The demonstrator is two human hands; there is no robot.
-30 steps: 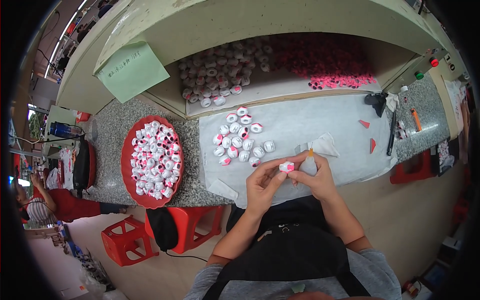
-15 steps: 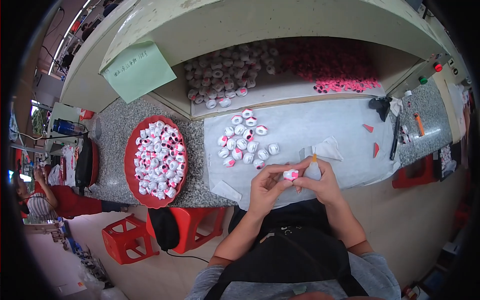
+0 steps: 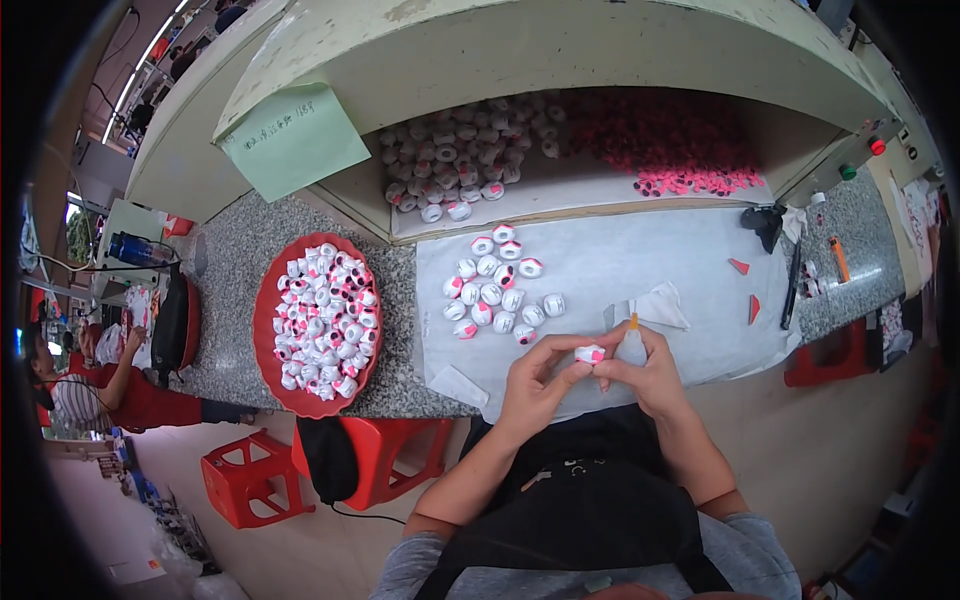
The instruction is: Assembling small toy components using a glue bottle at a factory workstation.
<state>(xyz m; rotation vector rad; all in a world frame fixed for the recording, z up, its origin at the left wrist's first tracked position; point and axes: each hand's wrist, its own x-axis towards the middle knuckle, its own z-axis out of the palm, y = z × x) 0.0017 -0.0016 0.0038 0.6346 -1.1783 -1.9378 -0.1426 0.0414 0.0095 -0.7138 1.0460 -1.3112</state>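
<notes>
My left hand [image 3: 538,388] pinches a small white and pink ring-like piece [image 3: 590,355] between thumb and fingers, in front of my body. In my right hand [image 3: 655,378] a small translucent squeeze bottle [image 3: 631,349] stands upright, its narrow orange tip pointing up and away from the piece. The right fingertips also touch the piece. Both hands are above the near edge of a white sheet [image 3: 690,250]. Beyond my left hand, several similar white and pink pieces [image 3: 490,294] lie loosely grouped on the sheet. Part of the held piece is hidden by my fingers.
A red scalloped tray [image 3: 262,370] heaped with white and pink pieces stands at left. Under a pale green hood [image 3: 560,50] lie piles of white pieces [image 3: 455,150] and pink bits [image 3: 690,180]. A crumpled tissue [image 3: 660,305] and a black pen-like tool [image 3: 791,290] lie at right.
The whole view has shifted slightly. Both hands keep their grip, and the held piece looks slightly turned between the fingers.
</notes>
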